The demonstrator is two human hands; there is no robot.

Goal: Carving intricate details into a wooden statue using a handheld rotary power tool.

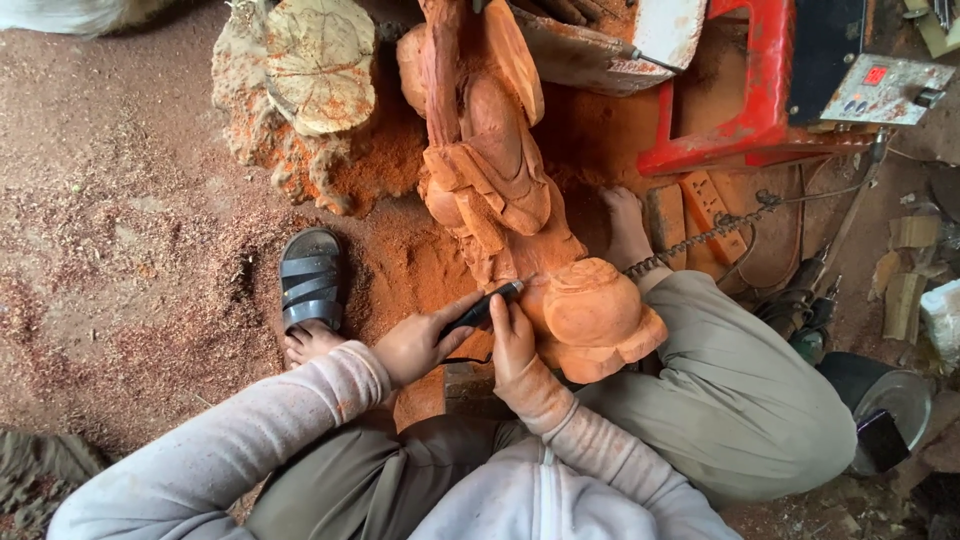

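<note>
At far left lies a floor (pixel 120 230) strewn with reddish sawdust, then a rough stump (pixel 318 62) with orange dust heaped at its base, and a foot in a dark sandal (pixel 311 278). Next, the left hand (pixel 418 345) is wrapped around the dark handpiece of a rotary carving tool (pixel 487 305), its tip touching the orange wooden figure (pixel 500 180) just beside the rounded end. The right hand (pixel 512 343) is closed on the tool's front part, steadying it from below. The figure lies lengthwise between the person's knees, robe folds already cut in relief; the rounded end (pixel 590 305) looks smoother and less detailed, so fine work there seems unfinished. Further right stand a red plastic stool (pixel 750 110) and a flexible shaft (pixel 700 238).
</note>
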